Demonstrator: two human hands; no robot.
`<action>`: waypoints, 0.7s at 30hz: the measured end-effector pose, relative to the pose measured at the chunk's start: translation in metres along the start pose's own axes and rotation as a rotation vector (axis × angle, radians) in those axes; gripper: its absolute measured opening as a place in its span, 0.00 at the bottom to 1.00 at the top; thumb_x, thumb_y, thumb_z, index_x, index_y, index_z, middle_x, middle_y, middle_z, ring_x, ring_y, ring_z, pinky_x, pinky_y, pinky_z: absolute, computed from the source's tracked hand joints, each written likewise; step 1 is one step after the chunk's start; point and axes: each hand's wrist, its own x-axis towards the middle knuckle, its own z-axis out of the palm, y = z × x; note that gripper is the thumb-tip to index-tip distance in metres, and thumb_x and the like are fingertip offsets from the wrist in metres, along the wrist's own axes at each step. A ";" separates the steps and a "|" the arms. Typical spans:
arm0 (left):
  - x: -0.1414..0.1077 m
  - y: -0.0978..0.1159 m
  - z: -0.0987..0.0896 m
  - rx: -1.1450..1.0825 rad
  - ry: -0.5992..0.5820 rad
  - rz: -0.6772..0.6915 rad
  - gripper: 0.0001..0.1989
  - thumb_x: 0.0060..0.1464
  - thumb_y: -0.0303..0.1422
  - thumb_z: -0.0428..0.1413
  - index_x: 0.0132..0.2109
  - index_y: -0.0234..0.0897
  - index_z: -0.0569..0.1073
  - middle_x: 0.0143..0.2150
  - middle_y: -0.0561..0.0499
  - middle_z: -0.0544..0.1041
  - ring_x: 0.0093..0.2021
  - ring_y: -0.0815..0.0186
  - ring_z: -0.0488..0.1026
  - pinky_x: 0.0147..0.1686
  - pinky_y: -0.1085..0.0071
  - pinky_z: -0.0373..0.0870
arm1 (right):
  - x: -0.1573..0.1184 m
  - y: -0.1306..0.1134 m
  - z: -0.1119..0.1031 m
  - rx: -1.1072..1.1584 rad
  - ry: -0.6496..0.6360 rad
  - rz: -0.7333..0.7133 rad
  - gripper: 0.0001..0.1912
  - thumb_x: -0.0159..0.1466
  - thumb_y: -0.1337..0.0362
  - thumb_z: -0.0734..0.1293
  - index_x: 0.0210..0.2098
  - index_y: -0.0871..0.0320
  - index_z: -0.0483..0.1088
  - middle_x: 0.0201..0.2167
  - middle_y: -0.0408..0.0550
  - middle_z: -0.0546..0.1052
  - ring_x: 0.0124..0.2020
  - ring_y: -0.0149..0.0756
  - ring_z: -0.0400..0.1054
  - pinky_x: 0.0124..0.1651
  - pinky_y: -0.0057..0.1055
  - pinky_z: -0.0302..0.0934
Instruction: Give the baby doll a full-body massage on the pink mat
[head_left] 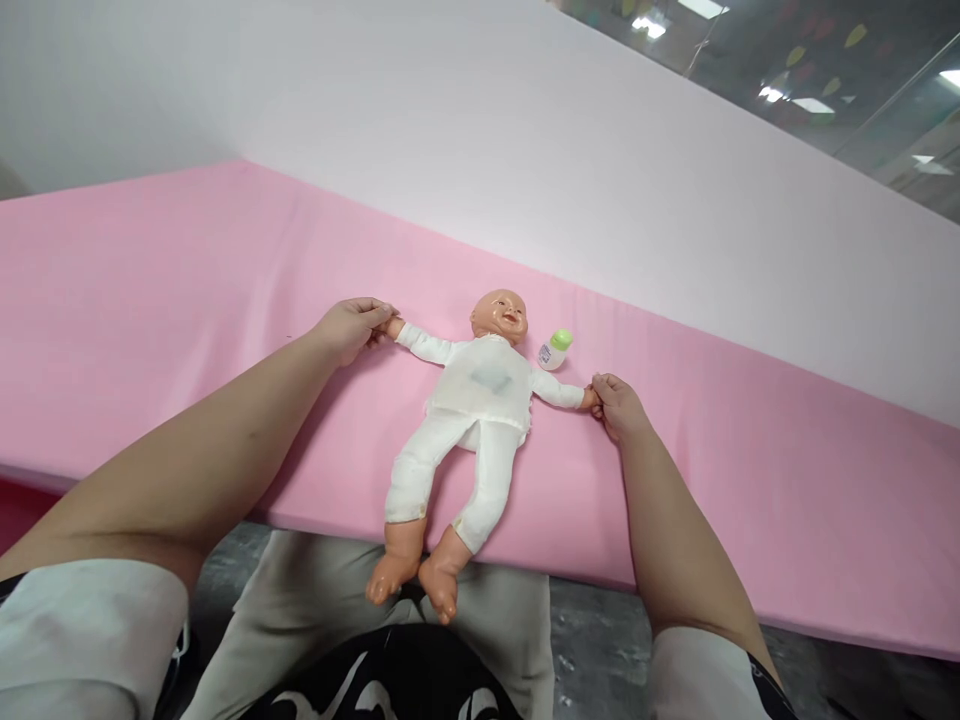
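Observation:
A baby doll (pixel 484 385) with a white cloth body lies on its back on the pink padded surface, head away from me. Its bare feet hang over the near edge. My left hand (pixel 360 325) is closed around the doll's hand on the left side, the arm stretched out sideways. On the other side my right hand (pixel 619 405) pinches the doll's other hand, so both doll arms are spread. A small bottle with a green cap (pixel 556 350) lies beside the doll's shoulder, close to the arm that my right hand holds.
The pink padded surface (pixel 750 480) runs across the whole view, against a white wall (pixel 480 130). Glass panels (pixel 795 80) with ceiling lights showing in them are at the upper right. My legs (pixel 315 600) are at the near edge, above a grey floor (pixel 600 640).

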 end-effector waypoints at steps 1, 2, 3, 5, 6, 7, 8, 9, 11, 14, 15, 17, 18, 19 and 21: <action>0.000 0.000 0.000 0.002 0.004 -0.005 0.08 0.54 0.35 0.66 0.38 0.35 0.81 0.28 0.46 0.78 0.21 0.69 0.68 0.19 0.72 0.63 | 0.001 0.000 0.000 0.001 0.007 0.001 0.29 0.57 0.37 0.78 0.29 0.54 0.69 0.18 0.39 0.68 0.17 0.27 0.56 0.19 0.27 0.50; 0.001 0.000 0.000 0.002 0.008 -0.011 0.08 0.54 0.35 0.66 0.39 0.36 0.81 0.28 0.46 0.78 0.21 0.68 0.68 0.19 0.72 0.63 | 0.002 0.000 0.001 0.005 0.014 0.002 0.29 0.57 0.35 0.77 0.29 0.54 0.69 0.18 0.40 0.68 0.17 0.27 0.56 0.19 0.27 0.50; 0.000 0.000 0.000 0.000 0.011 -0.017 0.08 0.55 0.35 0.66 0.39 0.36 0.81 0.28 0.46 0.78 0.21 0.67 0.69 0.20 0.72 0.63 | 0.003 0.001 0.000 0.013 0.021 0.001 0.29 0.57 0.35 0.76 0.29 0.54 0.70 0.18 0.40 0.68 0.17 0.27 0.56 0.18 0.27 0.50; -0.001 0.002 0.000 -0.010 0.019 -0.034 0.07 0.55 0.34 0.65 0.41 0.35 0.81 0.28 0.46 0.78 0.22 0.66 0.70 0.21 0.71 0.64 | 0.005 0.003 -0.001 0.031 0.028 -0.002 0.28 0.57 0.36 0.76 0.30 0.55 0.71 0.19 0.40 0.69 0.17 0.27 0.56 0.18 0.26 0.49; -0.002 0.003 0.000 -0.016 0.025 -0.047 0.08 0.56 0.33 0.64 0.41 0.35 0.81 0.28 0.46 0.78 0.22 0.66 0.71 0.21 0.71 0.65 | 0.007 0.005 -0.002 0.040 0.025 -0.001 0.27 0.57 0.37 0.77 0.31 0.55 0.72 0.19 0.41 0.70 0.17 0.27 0.56 0.18 0.26 0.49; -0.003 0.004 0.000 -0.023 0.031 -0.060 0.08 0.55 0.32 0.64 0.42 0.34 0.81 0.27 0.46 0.78 0.22 0.66 0.71 0.21 0.71 0.65 | 0.008 0.006 -0.003 0.049 0.017 0.003 0.26 0.57 0.39 0.77 0.33 0.55 0.73 0.20 0.41 0.71 0.17 0.27 0.57 0.19 0.26 0.49; -0.004 0.006 0.000 -0.030 0.033 -0.073 0.08 0.55 0.31 0.64 0.43 0.34 0.81 0.27 0.46 0.78 0.22 0.67 0.71 0.22 0.71 0.65 | 0.008 0.007 -0.005 0.058 0.004 0.008 0.25 0.57 0.41 0.78 0.35 0.55 0.73 0.20 0.41 0.71 0.18 0.27 0.58 0.19 0.26 0.50; -0.005 0.007 0.000 -0.039 0.030 -0.082 0.10 0.54 0.30 0.65 0.44 0.33 0.80 0.27 0.46 0.78 0.22 0.67 0.71 0.22 0.72 0.65 | 0.008 0.008 -0.006 0.069 -0.015 0.014 0.24 0.56 0.43 0.78 0.37 0.55 0.74 0.21 0.41 0.72 0.18 0.28 0.59 0.20 0.26 0.52; -0.007 0.008 0.000 -0.060 0.011 -0.085 0.13 0.52 0.27 0.65 0.46 0.33 0.80 0.29 0.46 0.78 0.23 0.67 0.72 0.23 0.72 0.66 | 0.008 0.008 -0.009 0.101 -0.052 0.018 0.22 0.56 0.48 0.79 0.42 0.55 0.75 0.24 0.42 0.75 0.21 0.29 0.63 0.23 0.28 0.57; -0.008 0.010 0.000 -0.076 -0.015 -0.071 0.16 0.49 0.24 0.66 0.47 0.32 0.79 0.30 0.45 0.79 0.23 0.67 0.73 0.24 0.72 0.67 | 0.005 0.005 -0.013 0.159 -0.087 0.023 0.24 0.55 0.54 0.80 0.47 0.54 0.76 0.30 0.43 0.77 0.26 0.31 0.68 0.28 0.30 0.65; -0.009 0.010 0.000 -0.075 -0.021 -0.068 0.16 0.49 0.24 0.66 0.47 0.32 0.79 0.30 0.45 0.79 0.23 0.67 0.73 0.24 0.72 0.67 | 0.004 0.004 -0.013 0.175 -0.093 0.027 0.25 0.54 0.54 0.81 0.48 0.53 0.76 0.32 0.43 0.77 0.27 0.31 0.68 0.30 0.31 0.66; -0.010 0.011 0.001 -0.066 -0.028 -0.068 0.15 0.48 0.24 0.66 0.45 0.32 0.79 0.30 0.46 0.79 0.23 0.67 0.73 0.23 0.72 0.68 | 0.002 0.002 -0.014 0.195 -0.105 0.039 0.26 0.53 0.56 0.82 0.49 0.53 0.76 0.33 0.42 0.77 0.28 0.31 0.69 0.32 0.31 0.67; -0.010 0.011 0.001 -0.061 -0.030 -0.069 0.14 0.47 0.24 0.67 0.44 0.33 0.79 0.30 0.46 0.79 0.24 0.68 0.73 0.23 0.72 0.68 | 0.002 0.001 -0.014 0.198 -0.112 0.045 0.27 0.53 0.56 0.82 0.49 0.53 0.76 0.33 0.42 0.77 0.28 0.30 0.69 0.31 0.30 0.67; -0.011 0.012 0.002 -0.056 -0.032 -0.066 0.13 0.47 0.24 0.67 0.43 0.33 0.79 0.30 0.46 0.79 0.24 0.68 0.73 0.24 0.72 0.68 | 0.001 0.000 -0.013 0.195 -0.118 0.048 0.27 0.52 0.57 0.83 0.48 0.53 0.75 0.32 0.42 0.77 0.28 0.30 0.69 0.31 0.29 0.66; -0.013 0.013 0.002 -0.041 -0.040 -0.047 0.11 0.47 0.26 0.68 0.40 0.34 0.79 0.29 0.47 0.79 0.24 0.67 0.73 0.23 0.73 0.69 | 0.000 -0.001 -0.011 0.169 -0.121 0.046 0.26 0.51 0.57 0.84 0.45 0.54 0.75 0.30 0.41 0.76 0.26 0.29 0.67 0.28 0.27 0.62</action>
